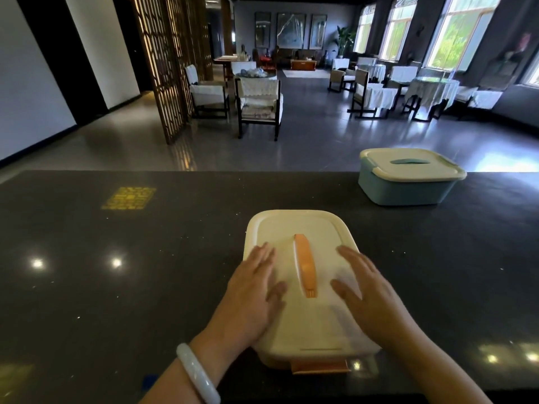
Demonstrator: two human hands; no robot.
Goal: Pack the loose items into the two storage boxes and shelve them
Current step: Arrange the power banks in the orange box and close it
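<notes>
Seemingly the packing is nearly over: no loose items show on the dark table, and both boxes wear their lids. Down at six o'clock sits the cream box with the orange handle. The left hand and right hand lie flat on its lid, either side of the handle, each grip apart and pressing, clamped on nothing. Its orange front latch may not yet be fastened. Toward two o'clock, well apart, stands the teal box, lidded. Shelving both looks left to do; no shelf shows.
</notes>
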